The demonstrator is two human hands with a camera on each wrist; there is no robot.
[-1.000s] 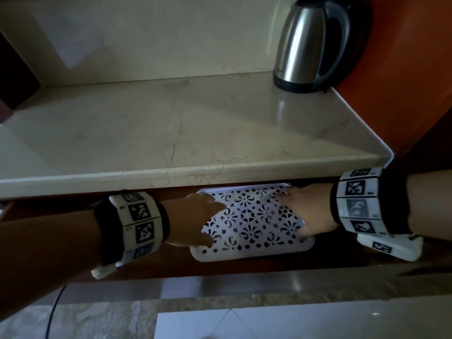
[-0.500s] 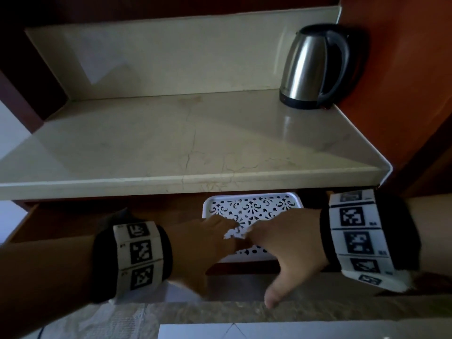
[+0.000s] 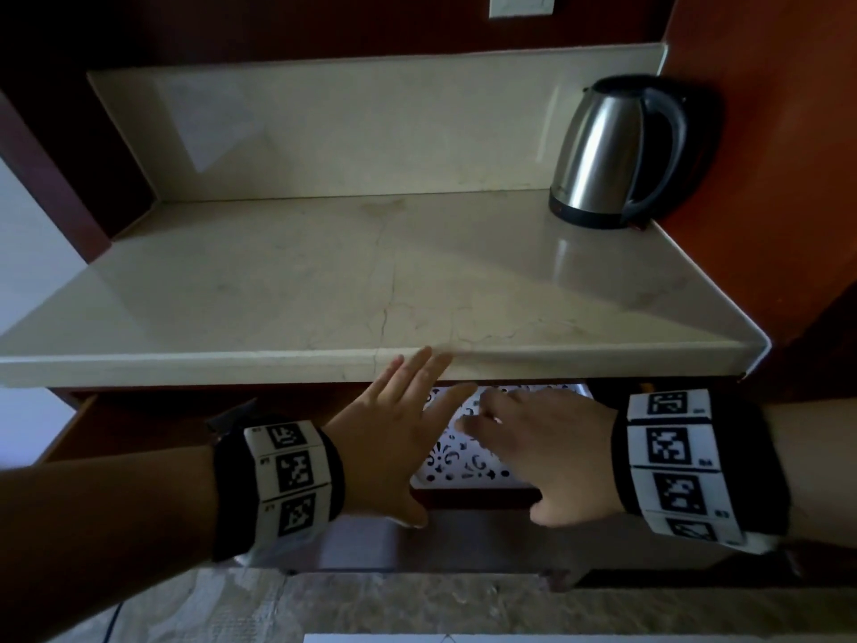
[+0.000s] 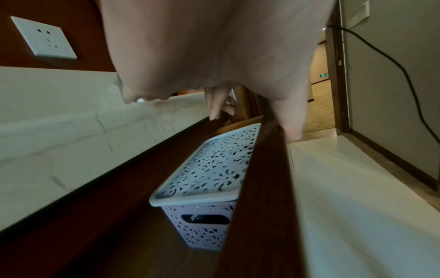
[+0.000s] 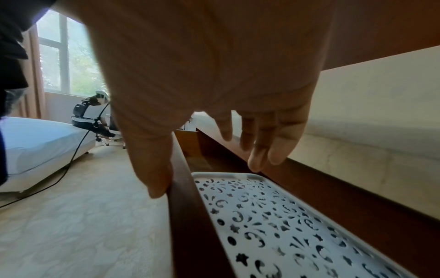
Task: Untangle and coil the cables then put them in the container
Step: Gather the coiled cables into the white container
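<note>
While both hands hover over the open drawer, the left hand spreads flat with fingers straight toward one o'clock, and the right hand hangs relaxed, holding nothing. Between them, at six o'clock below the marble counter, sits the white container (lid on, cut-out pattern). Up at two o'clock stands a kettle.

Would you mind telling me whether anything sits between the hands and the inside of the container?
Yes: the perforated lid covers the container, which sits in a drawer under the counter. Both the left hand and right hand are open above it.
</note>
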